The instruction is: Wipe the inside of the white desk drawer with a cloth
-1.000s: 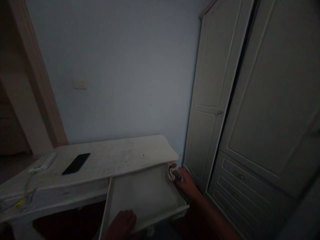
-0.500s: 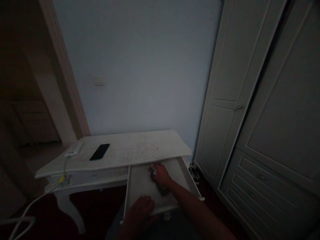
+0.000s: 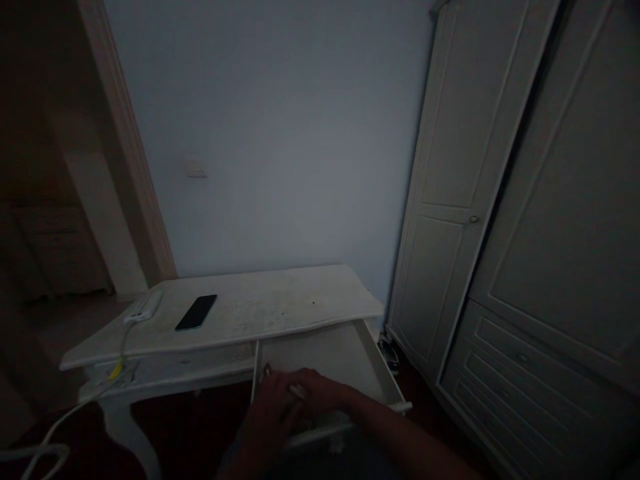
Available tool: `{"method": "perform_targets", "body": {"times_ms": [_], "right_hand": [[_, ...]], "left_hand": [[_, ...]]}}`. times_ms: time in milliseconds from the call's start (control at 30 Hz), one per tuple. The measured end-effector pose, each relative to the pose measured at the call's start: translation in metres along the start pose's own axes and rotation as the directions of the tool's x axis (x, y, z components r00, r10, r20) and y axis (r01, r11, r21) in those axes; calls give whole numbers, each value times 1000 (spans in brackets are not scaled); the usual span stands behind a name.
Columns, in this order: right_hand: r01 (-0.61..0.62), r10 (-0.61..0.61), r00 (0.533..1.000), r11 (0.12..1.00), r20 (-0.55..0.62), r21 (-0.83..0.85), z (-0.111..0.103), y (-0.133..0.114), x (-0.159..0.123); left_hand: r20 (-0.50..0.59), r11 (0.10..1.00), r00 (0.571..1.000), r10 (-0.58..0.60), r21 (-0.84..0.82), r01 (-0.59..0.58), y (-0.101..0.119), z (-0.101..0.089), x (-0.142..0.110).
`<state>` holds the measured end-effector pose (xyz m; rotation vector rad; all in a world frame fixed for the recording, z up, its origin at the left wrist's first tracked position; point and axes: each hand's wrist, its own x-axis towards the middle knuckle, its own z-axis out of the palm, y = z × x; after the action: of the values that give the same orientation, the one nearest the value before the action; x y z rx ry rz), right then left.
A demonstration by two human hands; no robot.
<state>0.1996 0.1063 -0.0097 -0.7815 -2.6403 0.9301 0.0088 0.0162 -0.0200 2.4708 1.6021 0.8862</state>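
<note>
My left hand (image 3: 271,399) and my right hand (image 3: 320,389) meet over the front left part of a pulled-out white drawer (image 3: 340,353). Both have their fingers curled together around a small thing (image 3: 298,391) with a pale edge. Most of it is covered by the fingers, and the picture is too dark to tell its kind. The drawer belongs to a worn white table (image 3: 280,293). My right forearm crosses the drawer's front edge.
On the tabletop lie a dark phone (image 3: 197,313) and, at the left end, a white power strip (image 3: 145,307) with a cable hanging down. A white wardrobe (image 3: 440,220) stands to the right. Shoes (image 3: 389,355) sit on the floor between table and wardrobe.
My right hand has come from the back of the drawer toward me and left, bringing the small thing to my left hand. My left hand has lifted off the drawer's front.
</note>
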Motion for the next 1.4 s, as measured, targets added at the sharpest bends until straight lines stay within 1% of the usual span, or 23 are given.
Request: {"method": "perform_targets", "body": {"times_ms": [33,67,100,133,167,200,233,300,367,467,533,567,633,833,1000,1100,1200,1300,1333,1400], "right_hand": [[-47,44,998,997,-39,-56,-3,2,-21],[-92,86,994,991,-66,-102,-5,2,-42],[-128,116,989,983,-89,-131,-6,2,-62],[-157,140,984,975,-114,-157,-5,0,-80],[-175,151,979,968,-136,-182,-3,-2,-96],[-186,155,975,959,-157,-213,0,-4,-110],[-196,155,973,947,-173,-253,4,-6,-120],[-212,159,972,909,-172,-358,13,-7,-129],[-231,175,971,861,-163,-453,23,-7,-127],[-251,187,967,808,-172,-534,32,-6,-119],[-245,179,969,796,-172,-553,32,-8,-116],[-240,175,970,795,-168,-557,32,-10,-115],[-236,167,971,797,-173,-555,29,-14,-117],[-242,162,968,808,-192,-537,26,-20,-119],[-248,166,966,800,-196,-546,27,-18,-119],[-252,181,967,801,-181,-543,26,-18,-119],[-251,191,968,806,-165,-536,25,-19,-119],[-253,186,966,809,-178,-530,24,-20,-119],[-257,187,965,808,-183,-530,25,-20,-119],[-266,195,963,803,-186,-533,28,-18,-118]], "left_hand": [[60,998,998,34,49,-37,-7,-3,6],[170,993,983,67,89,-82,-14,-6,13],[303,984,949,91,121,-133,-19,-8,21],[430,974,897,97,146,-175,-23,-9,28],[526,963,845,95,168,-212,-25,-9,36],[592,952,803,70,201,-231,-24,-8,45],[617,944,786,34,239,-229,-22,-6,53],[628,938,778,-11,276,-209,-15,-2,70],[601,938,796,-71,311,-151,-7,3,83],[496,917,840,-221,399,6,2,9,94],[435,900,855,-282,429,79,6,12,95],[428,900,857,-286,426,87,7,13,94],[456,915,852,-257,398,63,8,16,91],[595,955,788,-160,296,-29,9,23,79],[646,969,752,-128,243,-43,11,29,71],[662,974,740,-118,224,-46,13,30,68],[662,972,740,-116,228,-52,15,30,68],[646,964,753,-123,257,-63,13,25,75],[628,958,766,-136,279,-59,10,21,79],[562,939,806,-186,343,-22,2,13,88]]}}
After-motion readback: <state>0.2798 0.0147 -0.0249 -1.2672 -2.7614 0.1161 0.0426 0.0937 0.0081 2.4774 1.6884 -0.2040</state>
